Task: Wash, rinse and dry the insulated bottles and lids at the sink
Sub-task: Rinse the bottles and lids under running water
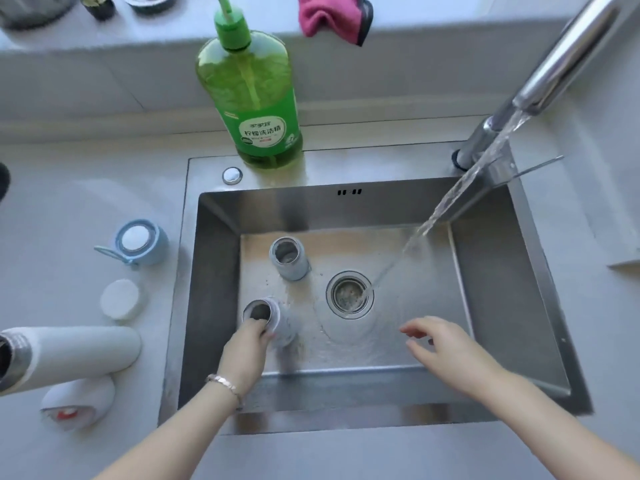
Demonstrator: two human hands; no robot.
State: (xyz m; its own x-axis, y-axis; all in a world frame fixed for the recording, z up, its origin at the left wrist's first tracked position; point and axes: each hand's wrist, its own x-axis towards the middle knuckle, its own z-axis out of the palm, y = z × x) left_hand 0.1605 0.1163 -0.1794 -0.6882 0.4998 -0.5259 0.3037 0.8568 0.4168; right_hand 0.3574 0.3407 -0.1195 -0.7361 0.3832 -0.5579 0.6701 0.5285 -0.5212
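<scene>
Two open insulated bottles stand in the steel sink (502, 271). My left hand (247, 344) grips the near bottle (273, 318) at its rim, fingers at the mouth. The far bottle (289, 258) stands untouched behind it. My right hand (436, 341) hovers over the wet sink floor, fingers relaxed, holding nothing. A white bottle (72, 351) lies on its side on the counter at left. Near it sit a blue lid with a loop (140, 242), a white round lid (121, 299) and a white lid with a red part (78, 403).
The faucet (561, 67) at the right runs water into the drain strainer (349, 294). A green dish-soap pump bottle (252, 88) stands on the sink's back rim. A pink cloth (329, 15) lies on the ledge behind.
</scene>
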